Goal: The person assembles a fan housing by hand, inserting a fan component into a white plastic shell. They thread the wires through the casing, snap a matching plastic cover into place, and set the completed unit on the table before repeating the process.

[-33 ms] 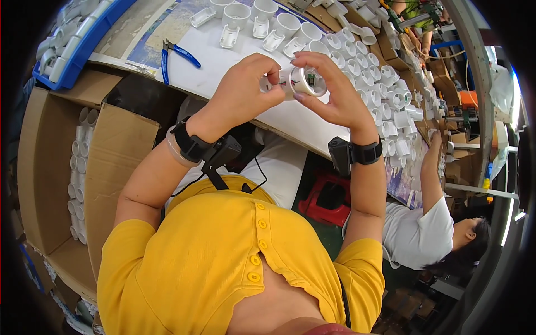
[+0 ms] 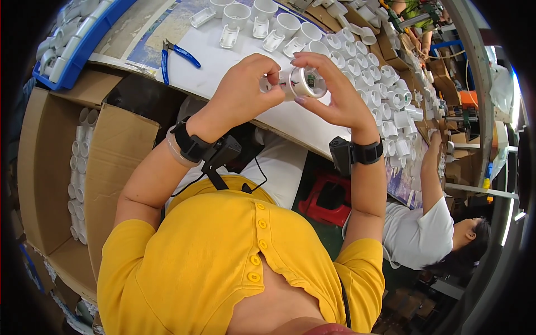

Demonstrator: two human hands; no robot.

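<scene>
A white, round cup-shaped plastic housing [image 2: 297, 84] lies on its side in the air above the near edge of the table, its open end facing right. Inside that opening a small green circuit board [image 2: 311, 81] shows, and dark and red wire bits appear at its left side. My left hand [image 2: 244, 90] is closed at the housing's narrow left end, thumb and index finger pinched there; what the fingertips grip is partly hidden. My right hand [image 2: 339, 92] curves around the wide rim, fingers above and thumb below.
Blue-handled cutting pliers [image 2: 177, 56] lie left on the white-topped table [image 2: 206, 78]. Several similar white housings [image 2: 234, 19] stand behind, with many white cups [image 2: 385, 92] to the right. A blue crate [image 2: 70, 70] and cardboard box [image 2: 120, 162] sit left. Another person [image 2: 419, 229] works at right.
My right thumb has shifted slightly toward me along the rim, and the housing has turned a little. My left hand stays in place.
</scene>
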